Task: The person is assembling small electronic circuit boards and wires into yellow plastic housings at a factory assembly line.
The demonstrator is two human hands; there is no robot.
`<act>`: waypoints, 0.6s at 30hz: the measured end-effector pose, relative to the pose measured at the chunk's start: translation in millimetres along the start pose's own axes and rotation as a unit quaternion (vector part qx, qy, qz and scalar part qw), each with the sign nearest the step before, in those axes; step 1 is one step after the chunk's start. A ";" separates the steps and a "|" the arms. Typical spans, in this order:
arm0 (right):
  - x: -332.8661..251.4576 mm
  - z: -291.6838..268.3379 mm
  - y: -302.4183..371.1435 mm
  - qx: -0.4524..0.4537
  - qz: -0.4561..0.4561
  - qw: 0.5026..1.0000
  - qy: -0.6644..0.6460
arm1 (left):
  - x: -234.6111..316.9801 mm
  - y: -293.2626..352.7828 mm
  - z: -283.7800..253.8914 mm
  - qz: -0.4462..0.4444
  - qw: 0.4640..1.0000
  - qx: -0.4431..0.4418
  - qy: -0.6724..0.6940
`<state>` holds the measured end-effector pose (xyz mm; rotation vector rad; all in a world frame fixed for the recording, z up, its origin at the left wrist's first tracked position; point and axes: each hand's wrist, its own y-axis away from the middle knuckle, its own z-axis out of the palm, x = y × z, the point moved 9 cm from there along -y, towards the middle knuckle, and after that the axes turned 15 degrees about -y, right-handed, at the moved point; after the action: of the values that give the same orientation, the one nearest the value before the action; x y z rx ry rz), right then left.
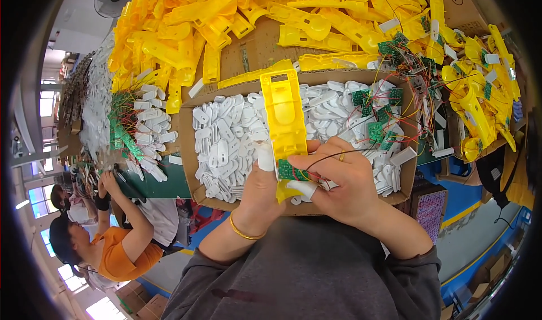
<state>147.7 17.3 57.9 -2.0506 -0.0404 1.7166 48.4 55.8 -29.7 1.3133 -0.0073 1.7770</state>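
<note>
A long yellow plastic housing (284, 108) stands tilted over a cardboard box, its hollow inner side facing me. My left hand (261, 187) grips its lower left edge, a white covering on the thumb. At the lower end of the housing lies a small green circuit board (292, 170) with thin wires. My right hand (337, 176) holds this board between thumb and fingers, pressed against the housing; its thumb is also wrapped in white. A dark wire runs from there to the right. Under both hands the box holds many small white plastic pieces (223, 131).
The cardboard box (189, 145) has wired green boards (384, 122) at its right. Yellow housings (197, 15) are heaped behind it. More boards with white pieces (127, 125) lie left on the green table (169, 185). A co-worker in orange (121, 252) works at the far left.
</note>
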 end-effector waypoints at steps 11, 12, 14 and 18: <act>15.4 -8.4 17.3 0.005 -0.068 0.995 0.071 | 29.5 1.5 22.2 0.137 0.950 -0.010 -0.282; 9.4 -12.3 15.9 0.004 -0.073 0.995 0.071 | 28.7 2.7 22.1 0.127 0.948 -0.038 -0.289; 9.1 -8.6 11.6 -0.087 0.022 0.995 -0.041 | 28.7 6.5 28.2 0.122 0.945 -0.064 -0.297; 35.4 -45.6 19.3 0.189 0.129 0.921 -0.314 | 40.0 11.7 50.9 0.173 0.937 -0.115 -0.281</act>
<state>193.1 -3.8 23.3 -1.2120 0.3457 2.2715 78.3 50.1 28.6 1.6719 -0.7824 1.5519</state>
